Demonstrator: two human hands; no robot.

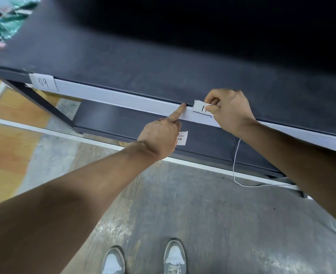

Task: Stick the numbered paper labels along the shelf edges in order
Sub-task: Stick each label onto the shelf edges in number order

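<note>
Paper label [200, 107], with a handwritten 1 and an underline (the rest of the number is covered), lies against the pale front shelf edge [123, 97], near the middle of its length. Its top rises a little above the edge line, so I judge it is being aligned and is not yet pressed flat.

The right hand [230, 110] pinches the right end of this label between thumb and curled fingers, which keeps the paper steady while its position is chosen. The left hand [159, 137] comes from below with the forefinger [180, 111] stretched out. Its tip touches the top of the edge just beside the label's left side, probably to mark where the label starts or to smooth it down. The other fingers of this hand are curled under, and I cannot tell if they hold anything.

Just behind the left hand a second white slip [183, 138] shows a 0 turned sideways. It may be held in those curled fingers or stuck to the lower shelf [104, 117]; I cannot decide which.

Far to the left on the same edge, the label 09 [44, 83] is already stuck flat, so the row grows from left to right. A thin white cable [234, 165] hangs under the edge down to the grey floor [202, 204], where the person's shoes [174, 256] stand close to the rack.
</note>
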